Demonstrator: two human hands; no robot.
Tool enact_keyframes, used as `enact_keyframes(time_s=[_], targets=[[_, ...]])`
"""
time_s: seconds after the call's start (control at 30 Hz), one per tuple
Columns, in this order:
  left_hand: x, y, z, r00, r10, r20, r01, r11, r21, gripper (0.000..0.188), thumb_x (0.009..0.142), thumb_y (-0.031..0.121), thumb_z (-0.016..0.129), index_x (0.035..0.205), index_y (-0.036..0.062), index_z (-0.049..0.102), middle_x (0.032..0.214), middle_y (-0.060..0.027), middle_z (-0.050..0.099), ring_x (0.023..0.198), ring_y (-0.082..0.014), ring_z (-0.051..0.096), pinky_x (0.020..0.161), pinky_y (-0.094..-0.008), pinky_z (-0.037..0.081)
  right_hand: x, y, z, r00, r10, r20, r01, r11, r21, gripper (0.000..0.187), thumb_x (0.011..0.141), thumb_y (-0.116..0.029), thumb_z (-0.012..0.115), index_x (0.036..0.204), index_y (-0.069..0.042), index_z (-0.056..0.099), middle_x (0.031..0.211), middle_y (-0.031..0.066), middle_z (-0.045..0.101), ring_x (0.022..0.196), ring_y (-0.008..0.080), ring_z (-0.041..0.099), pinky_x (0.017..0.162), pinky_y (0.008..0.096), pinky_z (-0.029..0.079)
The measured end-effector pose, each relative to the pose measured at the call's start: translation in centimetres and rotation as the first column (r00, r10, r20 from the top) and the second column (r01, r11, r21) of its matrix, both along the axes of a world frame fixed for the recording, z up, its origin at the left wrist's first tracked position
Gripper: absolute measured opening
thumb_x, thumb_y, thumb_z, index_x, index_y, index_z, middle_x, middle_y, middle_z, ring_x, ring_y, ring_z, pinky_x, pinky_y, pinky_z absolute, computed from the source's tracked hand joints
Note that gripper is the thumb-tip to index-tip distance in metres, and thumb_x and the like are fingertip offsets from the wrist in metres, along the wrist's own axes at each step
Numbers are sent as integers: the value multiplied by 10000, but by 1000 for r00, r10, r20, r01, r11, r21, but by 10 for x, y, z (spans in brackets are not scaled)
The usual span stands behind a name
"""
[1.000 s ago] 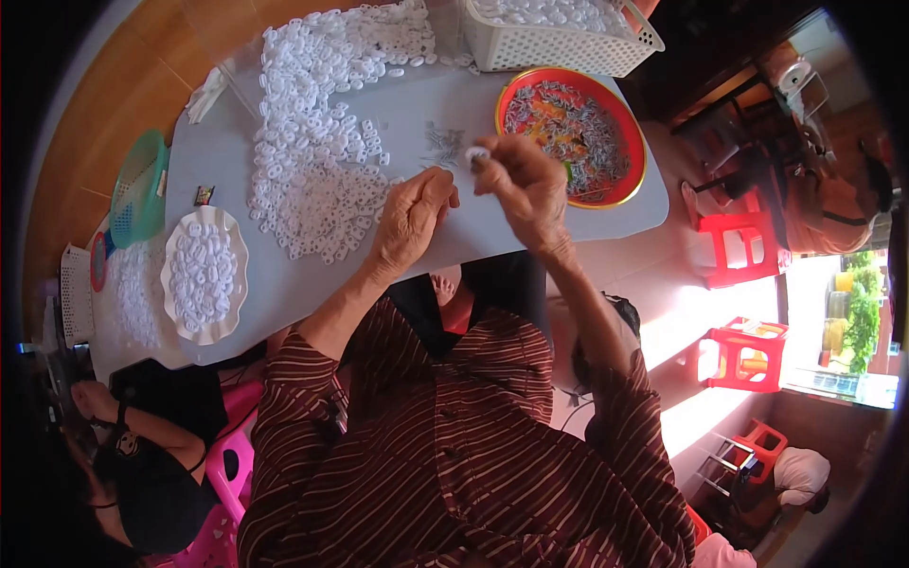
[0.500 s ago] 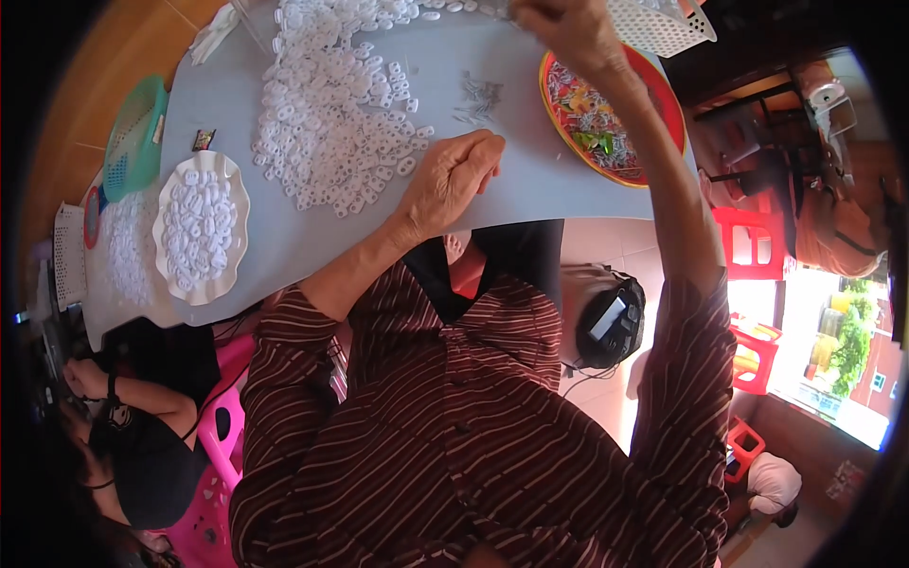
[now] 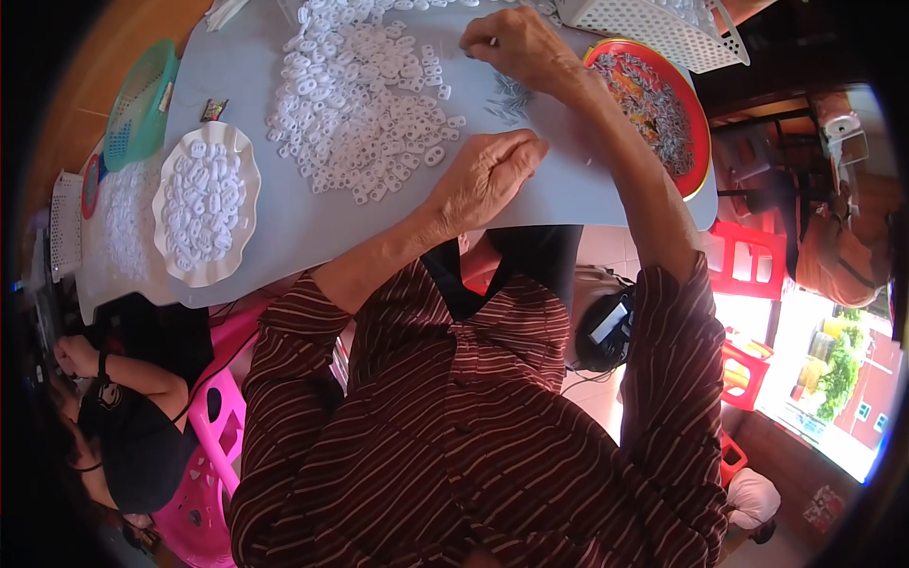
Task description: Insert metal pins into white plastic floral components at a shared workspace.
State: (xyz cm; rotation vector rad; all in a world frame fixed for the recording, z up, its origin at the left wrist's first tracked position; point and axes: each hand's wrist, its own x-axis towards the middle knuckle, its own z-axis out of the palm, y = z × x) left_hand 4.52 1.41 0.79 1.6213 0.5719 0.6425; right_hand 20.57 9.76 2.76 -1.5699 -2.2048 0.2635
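Observation:
My left hand (image 3: 488, 178) is curled closed above the near part of the grey table (image 3: 379, 227). Anything inside its fingers is hidden. Farther out, my right hand (image 3: 521, 47) has its fingertips pinched together beside the pile of small white plastic pieces with holes (image 3: 360, 114); what they hold, if anything, is too small to make out. A loose cluster of thin grey metal pins or screws (image 3: 511, 97) lies on the table between my two hands. More of these metal pieces fill a round red tray (image 3: 699, 142) with a yellow rim, under and beside my right forearm.
A scalloped white dish (image 3: 248, 213) of white plastic pieces stands at the left, near a green basket (image 3: 142, 104) and a small wrapper (image 3: 214, 110). A white perforated basket (image 3: 653, 33) is at the far right. Another person (image 3: 142, 407) sits at the lower left on a pink chair.
My right hand has come nearer and left, from the far edge to beside the white pile. My left hand is slightly farther right, still closed. The whole view has shifted a little.

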Motion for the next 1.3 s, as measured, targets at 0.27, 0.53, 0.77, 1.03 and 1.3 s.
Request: enact_keyframes(time_s=[0.27,0.53,0.77,1.03,1.3], targets=[[11,-4,2,998,-19,54,17,999,38,372,946,297,439,734,-2,499,568,-31,420,558,-101,406,556,-272,374,-17,20,-6,924,90,372,-139,984,107,90,763,-18,540,734,10,620,736,200,628,760,334,644,685,408,524],[5,-2,-1,1000,-10,16,10,999,-38,357,928,284,471,701,8,473,588,-4,441,554,-82,414,530,-253,358,-31,4,4,974,23,225,-35,998,52,99,714,-40,576,750,47,609,763,228,624,755,361,634,690,407,522],[3,11,-4,985,85,150,-74,994,-83,420,952,337,437,684,18,491,623,-10,498,637,-106,484,626,-244,391,3,-48,40,950,-177,-256,205,975,89,172,699,-129,657,721,35,610,624,145,608,540,198,582,532,333,466],[-32,34,8,901,295,318,-254,953,-164,316,921,269,457,737,23,529,652,-45,519,728,-157,541,703,-267,414,0,-130,5,813,-228,-535,292,956,37,195,712,-119,669,862,6,662,730,104,661,711,166,658,657,283,518],[-60,64,23,896,442,-53,-341,758,557,167,885,133,533,961,19,629,834,-38,638,781,-111,580,750,-241,438,-8,-155,-27,589,-290,-754,247,953,-174,134,819,-109,673,907,-11,649,707,5,626,654,40,543,603,204,449]])
